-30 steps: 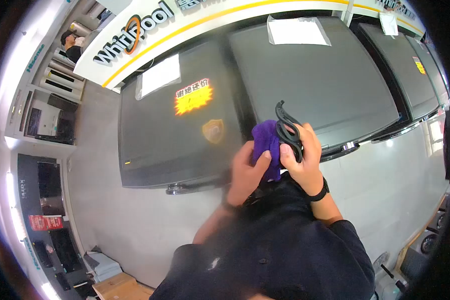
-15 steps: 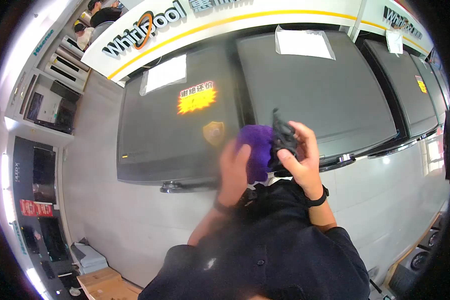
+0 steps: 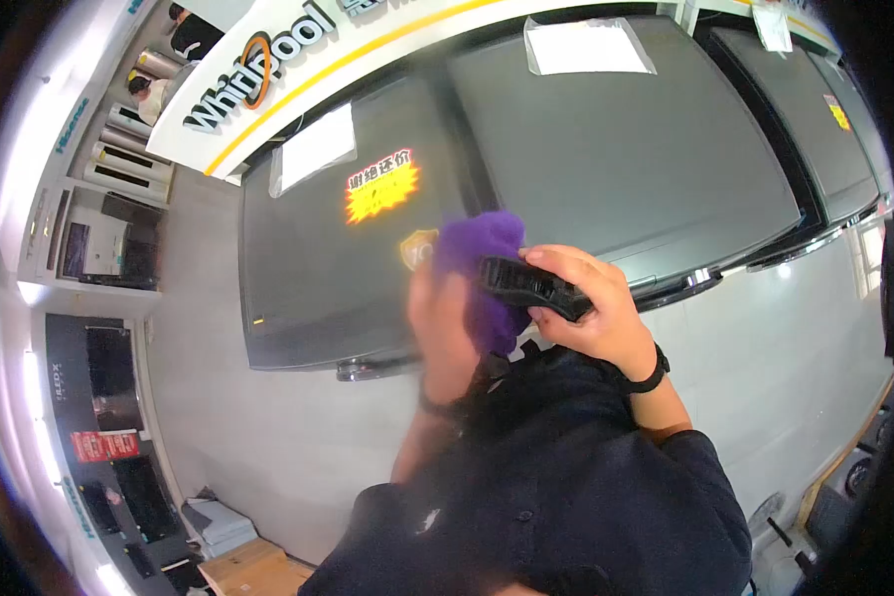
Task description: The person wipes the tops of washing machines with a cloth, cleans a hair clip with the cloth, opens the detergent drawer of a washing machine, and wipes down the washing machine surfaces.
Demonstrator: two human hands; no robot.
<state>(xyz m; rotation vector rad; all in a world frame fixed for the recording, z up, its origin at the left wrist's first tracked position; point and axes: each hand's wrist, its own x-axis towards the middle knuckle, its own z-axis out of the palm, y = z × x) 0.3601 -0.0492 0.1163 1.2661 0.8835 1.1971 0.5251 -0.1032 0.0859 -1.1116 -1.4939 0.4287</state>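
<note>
1. The left hand (image 3: 445, 323), motion-blurred, overlaps the left side of a soft, purple fabric cloth (image 3: 480, 236); I cannot tell how firmly its fingers close, and a loose hold could let the cloth slip.
2. The right hand (image 3: 598, 303) pinches a black, curved, plastic-looking piece (image 3: 524, 282) between thumb and fingers, before the cloth's right side; a sharp tug could twist it free.
3. Beyond lie 2 surfaces, a left dark-grey, flat appliance top (image 3: 303, 268) and a right dark-grey, flat appliance top (image 3: 626, 159); a dropped piece could scratch either.
</note>
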